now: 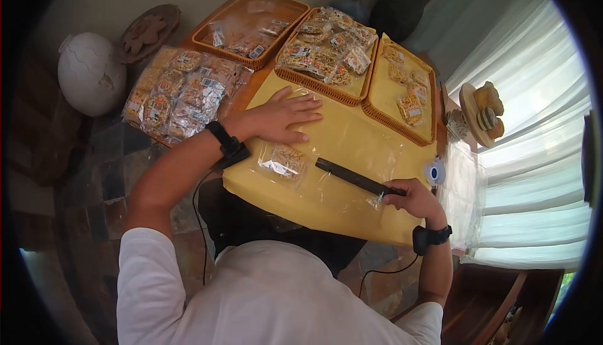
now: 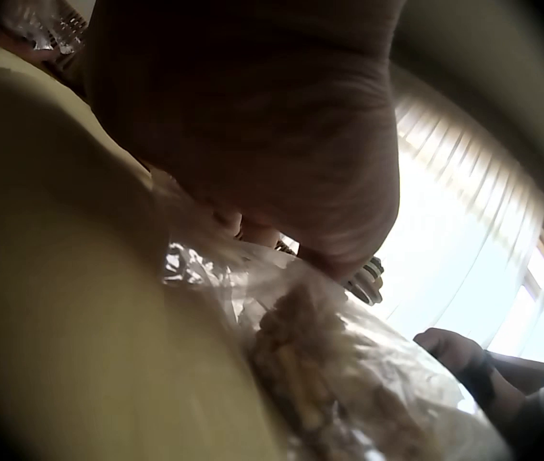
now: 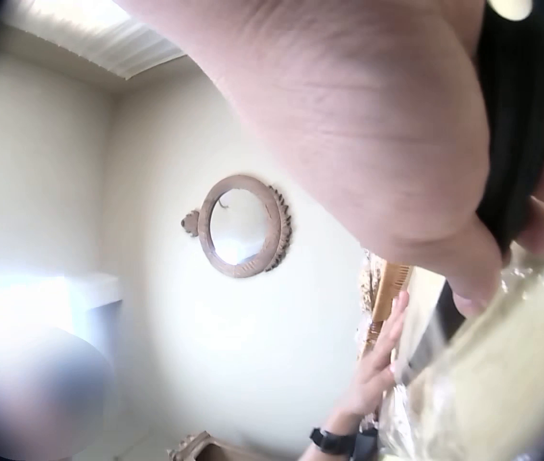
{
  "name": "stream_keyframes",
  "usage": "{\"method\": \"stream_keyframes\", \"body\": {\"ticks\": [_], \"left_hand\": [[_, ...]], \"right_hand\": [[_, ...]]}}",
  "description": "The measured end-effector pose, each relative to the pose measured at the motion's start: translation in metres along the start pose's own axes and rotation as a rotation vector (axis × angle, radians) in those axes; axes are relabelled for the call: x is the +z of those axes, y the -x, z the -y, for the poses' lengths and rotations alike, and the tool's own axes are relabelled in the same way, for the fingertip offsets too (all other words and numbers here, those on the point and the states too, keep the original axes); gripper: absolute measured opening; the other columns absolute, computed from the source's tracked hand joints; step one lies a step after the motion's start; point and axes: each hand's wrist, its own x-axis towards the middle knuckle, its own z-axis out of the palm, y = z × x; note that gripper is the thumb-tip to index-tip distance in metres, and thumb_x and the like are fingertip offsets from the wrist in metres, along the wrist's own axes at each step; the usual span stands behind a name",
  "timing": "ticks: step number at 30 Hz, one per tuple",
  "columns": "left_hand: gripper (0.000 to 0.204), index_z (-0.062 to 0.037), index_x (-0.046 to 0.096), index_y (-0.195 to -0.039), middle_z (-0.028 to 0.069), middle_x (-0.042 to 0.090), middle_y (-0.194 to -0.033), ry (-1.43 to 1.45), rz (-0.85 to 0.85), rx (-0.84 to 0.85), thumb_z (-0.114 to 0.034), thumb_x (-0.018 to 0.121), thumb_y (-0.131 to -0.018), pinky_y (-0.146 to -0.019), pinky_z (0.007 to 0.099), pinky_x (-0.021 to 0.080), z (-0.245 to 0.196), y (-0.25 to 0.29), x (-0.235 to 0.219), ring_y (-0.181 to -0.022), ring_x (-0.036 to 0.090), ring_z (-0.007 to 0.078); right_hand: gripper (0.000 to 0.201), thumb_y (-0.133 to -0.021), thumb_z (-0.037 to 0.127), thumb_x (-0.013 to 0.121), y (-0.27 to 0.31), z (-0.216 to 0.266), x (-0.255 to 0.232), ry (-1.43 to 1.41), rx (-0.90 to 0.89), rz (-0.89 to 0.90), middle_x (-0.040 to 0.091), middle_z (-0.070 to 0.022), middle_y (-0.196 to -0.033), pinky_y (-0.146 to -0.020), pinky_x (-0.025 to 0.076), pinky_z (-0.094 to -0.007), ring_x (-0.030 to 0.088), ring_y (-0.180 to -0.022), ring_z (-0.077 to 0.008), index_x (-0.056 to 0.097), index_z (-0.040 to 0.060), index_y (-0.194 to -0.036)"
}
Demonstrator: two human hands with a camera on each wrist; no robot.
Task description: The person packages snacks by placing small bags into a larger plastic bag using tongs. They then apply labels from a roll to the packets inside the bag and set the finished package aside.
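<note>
We log the yellow table cover [image 1: 342, 122] as smooth with a faint sheen. On the cover we see a glossy, crinkled clear-plastic packet [image 1: 282, 161] and a smooth, matt black bar [image 1: 352, 176], apparently plastic. Beyond the cover: rough, wicker-like woven baskets [image 1: 325, 90]. Right of the cover: thin, pleated cloth curtain [image 1: 534, 169].
</note>
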Motion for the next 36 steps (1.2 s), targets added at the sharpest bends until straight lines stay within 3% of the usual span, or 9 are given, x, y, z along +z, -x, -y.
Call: {"method": "stream_keyframes", "body": {"ticks": [2,3,4,7,13,21,26,30,36], "left_hand": [[0.079,-0.0195,0.044,-0.168,0.0107,0.027,-0.181,0.029,0.085,0.071,-0.059,0.064,-0.103,-0.135,0.0603,0.005,-0.004,-0.005,0.002,-0.169,0.017,0.0276],[0.079,-0.0195,0.044,-0.168,0.0107,0.027,-0.181,0.030,0.077,0.065,-0.059,0.064,-0.103,-0.135,0.0603,0.005,-0.004,-0.007,0.003,-0.169,0.017,0.0276],[0.080,-0.0192,0.044,-0.169,0.0114,0.026,-0.181,0.041,0.084,0.059,-0.061,0.064,-0.103,-0.135,0.0606,0.005,-0.004,-0.009,0.006,-0.169,0.017,0.0278],[0.084,-0.0190,0.042,-0.169,0.0120,0.024,-0.182,0.048,0.109,0.022,-0.064,0.063,-0.102,-0.135,0.0608,0.005,-0.007,-0.014,0.008,-0.169,0.016,0.0283],[0.088,-0.0192,0.038,-0.171,0.0113,0.019,-0.183,0.022,0.128,-0.012,-0.067,0.061,-0.101,-0.135,0.0603,0.004,-0.009,-0.014,0.010,-0.170,0.014,0.0293],[0.083,-0.0179,0.040,-0.170,0.0130,0.024,-0.182,-0.014,0.121,-0.037,-0.062,0.061,-0.103,-0.135,0.0597,0.008,-0.013,-0.013,0.005,-0.169,0.018,0.0308],[0.060,-0.0131,0.048,-0.164,0.0162,0.039,-0.174,0.129,-0.242,0.042,-0.038,0.059,-0.110,-0.131,0.0583,0.025,-0.028,0.031,-0.027,-0.162,0.034,0.0343],[0.055,-0.0094,0.057,-0.156,0.0157,0.043,-0.171,0.082,-0.194,0.099,-0.034,0.063,-0.107,-0.130,0.0555,0.030,-0.067,0.080,-0.011,-0.159,0.040,0.0352],[0.068,-0.0118,0.047,-0.164,0.0148,0.039,-0.174,-0.035,-0.073,0.025,-0.041,0.065,-0.105,-0.132,0.0586,0.024,-0.089,0.113,0.017,-0.162,0.033,0.0373]], "right_hand": [[0.033,-0.095,0.006,0.078,-0.006,-0.005,0.018,0.163,-0.254,-0.252,0.078,-0.0083,-0.097,-0.077,0.056,-0.0316,0.068,-0.081,-0.0147,0.076,0.0007,-0.127],[0.035,-0.094,0.008,0.080,-0.010,-0.002,0.028,0.258,-0.301,-0.328,0.077,-0.0143,-0.098,-0.081,0.056,-0.0366,0.071,-0.084,-0.0240,0.074,0.0015,-0.128],[0.035,-0.094,0.008,0.080,-0.013,0.003,0.038,0.264,-0.304,-0.325,0.077,-0.0143,-0.098,-0.081,0.056,-0.0366,0.071,-0.084,-0.0240,0.074,0.0015,-0.128],[0.036,-0.095,0.019,0.081,-0.020,0.010,0.052,0.359,-0.373,-0.478,0.074,-0.0188,-0.099,-0.080,0.057,-0.0433,0.072,-0.088,-0.0401,0.075,0.0047,-0.127],[0.037,-0.092,0.016,0.081,-0.011,0.021,0.044,0.377,-0.381,-0.343,0.074,-0.0169,-0.101,-0.083,0.057,-0.0436,0.072,-0.095,-0.0399,0.075,0.0066,-0.128],[0.043,-0.081,0.008,0.080,-0.005,0.003,0.070,0.458,-0.373,-0.470,0.068,-0.0156,-0.100,-0.080,0.056,-0.0472,0.068,-0.090,-0.0393,0.077,0.0084,-0.124],[0.042,-0.077,0.004,0.079,0.012,0.014,0.083,0.470,-0.354,-0.655,0.068,-0.0128,-0.100,-0.081,0.055,-0.0458,0.068,-0.089,-0.0371,0.077,0.0077,-0.119],[0.040,-0.078,0.005,0.082,0.011,0.007,0.093,0.468,-0.347,-0.800,0.067,-0.0102,-0.106,-0.086,0.054,-0.0455,0.067,-0.096,-0.0336,0.078,0.0076,-0.117],[0.037,-0.079,0.008,0.083,0.011,0.002,0.099,0.407,-0.328,-0.869,0.066,-0.0116,-0.112,-0.090,0.054,-0.0454,0.065,-0.102,-0.0338,0.078,0.0053,-0.116]]}}
